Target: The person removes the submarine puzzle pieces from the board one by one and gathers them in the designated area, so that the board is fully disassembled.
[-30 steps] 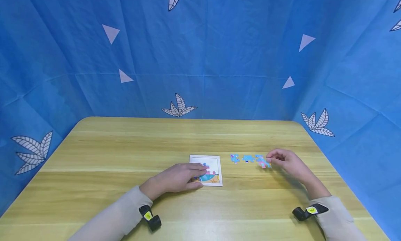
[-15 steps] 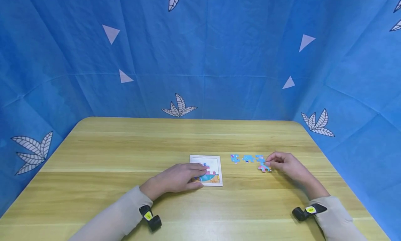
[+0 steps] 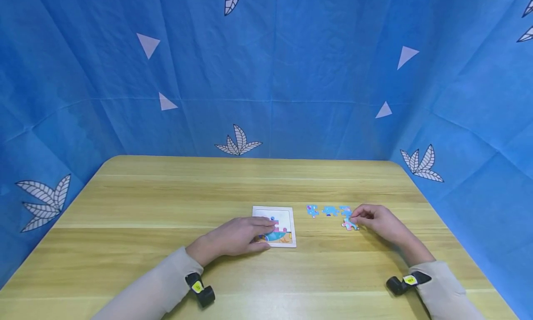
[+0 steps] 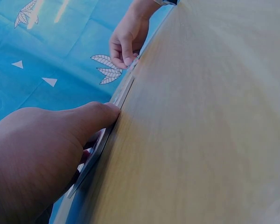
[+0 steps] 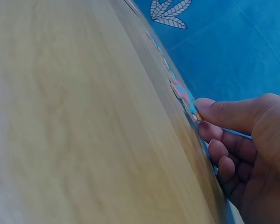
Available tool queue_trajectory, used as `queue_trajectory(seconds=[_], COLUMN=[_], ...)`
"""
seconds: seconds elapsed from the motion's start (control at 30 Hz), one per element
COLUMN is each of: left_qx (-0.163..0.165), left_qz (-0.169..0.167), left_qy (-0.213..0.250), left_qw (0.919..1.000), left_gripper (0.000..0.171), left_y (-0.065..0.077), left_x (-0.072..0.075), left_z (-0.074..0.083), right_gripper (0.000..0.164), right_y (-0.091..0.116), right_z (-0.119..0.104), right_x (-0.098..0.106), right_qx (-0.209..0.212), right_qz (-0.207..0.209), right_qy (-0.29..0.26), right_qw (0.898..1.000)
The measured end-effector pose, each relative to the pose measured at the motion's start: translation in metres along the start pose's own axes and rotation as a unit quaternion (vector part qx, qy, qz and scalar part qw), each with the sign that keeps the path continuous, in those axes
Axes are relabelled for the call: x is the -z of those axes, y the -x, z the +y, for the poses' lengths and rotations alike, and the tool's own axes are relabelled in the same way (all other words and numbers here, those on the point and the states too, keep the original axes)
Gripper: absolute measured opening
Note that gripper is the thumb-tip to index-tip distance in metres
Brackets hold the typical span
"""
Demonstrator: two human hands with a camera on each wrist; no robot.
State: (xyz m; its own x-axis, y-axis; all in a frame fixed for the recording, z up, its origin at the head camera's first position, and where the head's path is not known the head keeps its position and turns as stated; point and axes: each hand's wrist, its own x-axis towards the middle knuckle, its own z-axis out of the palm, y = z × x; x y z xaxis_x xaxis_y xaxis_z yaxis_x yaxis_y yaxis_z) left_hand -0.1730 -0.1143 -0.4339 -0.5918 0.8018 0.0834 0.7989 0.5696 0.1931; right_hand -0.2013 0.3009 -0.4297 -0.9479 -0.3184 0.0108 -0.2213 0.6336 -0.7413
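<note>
Flat across a white-framed jigsaw board (image 3: 293,234) lies my left hand (image 3: 237,235), fingers stretched over its left part and thumb along the near edge. Assembled pieces in blue, sand and pink show at the board's bottom; the fingers hide some of it. To the right, my right hand (image 3: 381,223) pinches a pink and blue jigsaw piece (image 3: 349,224) between thumb and index finger. In the right wrist view this jigsaw piece (image 5: 181,91) is tilted, close over the table. Behind it lie three loose blue pieces in a row: left (image 3: 312,211), middle (image 3: 330,211) and right (image 3: 344,210).
The wooden table (image 3: 166,190) carries the board and the loose pieces. A blue curtain (image 3: 270,79) with leaf and triangle prints hangs behind the table and along both sides. Each wrist wears a small black camera, the left camera (image 3: 201,290) and the right camera (image 3: 399,285).
My right hand has shifted slightly left and toward me, and the pinched jigsaw piece has turned and moved off the right loose piece. The left hand stays put on the board.
</note>
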Motion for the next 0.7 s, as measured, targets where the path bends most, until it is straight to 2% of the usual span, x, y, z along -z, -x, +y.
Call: queue_trajectory(seconds=[0.7], left_qx=[0.001], left_qz=[-0.006], left_qy=[-0.005], left_qw=[1.0], left_gripper=[0.053], left_y=[-0.0002], left_x=[0.0014], left_z=[0.0014], right_gripper=[0.009], right_y=[0.0007], right_z=[-0.006], right_x=[-0.0001], right_qx=[0.002], right_qz=[0.001], right_qy=[0.04], right_qw=[0.999])
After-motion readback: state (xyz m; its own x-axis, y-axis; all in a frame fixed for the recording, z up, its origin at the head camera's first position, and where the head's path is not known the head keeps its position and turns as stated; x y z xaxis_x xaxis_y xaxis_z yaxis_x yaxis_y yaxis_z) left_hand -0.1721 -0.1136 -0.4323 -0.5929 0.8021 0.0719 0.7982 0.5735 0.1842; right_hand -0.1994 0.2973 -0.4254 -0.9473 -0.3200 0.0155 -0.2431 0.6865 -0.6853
